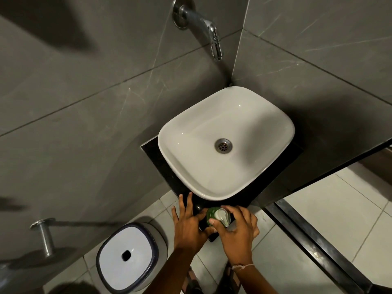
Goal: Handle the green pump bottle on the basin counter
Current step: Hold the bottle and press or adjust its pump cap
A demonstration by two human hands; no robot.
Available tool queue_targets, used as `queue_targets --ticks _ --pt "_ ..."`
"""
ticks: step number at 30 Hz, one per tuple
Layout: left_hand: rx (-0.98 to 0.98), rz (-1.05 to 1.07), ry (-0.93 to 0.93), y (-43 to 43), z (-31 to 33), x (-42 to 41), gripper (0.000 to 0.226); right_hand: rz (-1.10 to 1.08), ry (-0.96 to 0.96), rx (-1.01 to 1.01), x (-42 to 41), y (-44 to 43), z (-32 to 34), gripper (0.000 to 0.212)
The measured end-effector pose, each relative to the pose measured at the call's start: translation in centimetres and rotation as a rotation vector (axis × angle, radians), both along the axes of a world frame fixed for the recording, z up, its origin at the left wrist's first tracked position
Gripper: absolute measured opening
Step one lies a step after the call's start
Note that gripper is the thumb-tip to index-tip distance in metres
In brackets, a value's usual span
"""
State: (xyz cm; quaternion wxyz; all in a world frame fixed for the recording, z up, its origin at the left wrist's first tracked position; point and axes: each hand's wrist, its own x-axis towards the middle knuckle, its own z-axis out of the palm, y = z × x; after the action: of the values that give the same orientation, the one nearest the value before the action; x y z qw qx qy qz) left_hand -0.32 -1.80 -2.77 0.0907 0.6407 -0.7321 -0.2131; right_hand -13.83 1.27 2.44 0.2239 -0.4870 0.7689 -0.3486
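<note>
A small green pump bottle with a white pump head stands on the near corner of the black basin counter, in front of the white basin. My right hand curls around the bottle, thumb on its near side and fingers behind the pump. My left hand lies flat on the counter just left of the bottle, fingers spread and pointing toward the basin, its thumb close to the bottle's base.
A chrome tap juts from the grey tiled wall above the basin. A white bin with a dark-rimmed lid stands on the floor at lower left. A metal wall holder sticks out at far left. A black threshold strip runs at right.
</note>
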Motion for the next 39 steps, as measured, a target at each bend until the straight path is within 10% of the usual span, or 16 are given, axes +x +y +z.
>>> queue_targets --ticks 39 --pt "-0.017 -0.002 -0.015 0.1 0.0 -0.4 0.06 0.058 0.052 -0.037 -0.7 -0.4 0.1 0.039"
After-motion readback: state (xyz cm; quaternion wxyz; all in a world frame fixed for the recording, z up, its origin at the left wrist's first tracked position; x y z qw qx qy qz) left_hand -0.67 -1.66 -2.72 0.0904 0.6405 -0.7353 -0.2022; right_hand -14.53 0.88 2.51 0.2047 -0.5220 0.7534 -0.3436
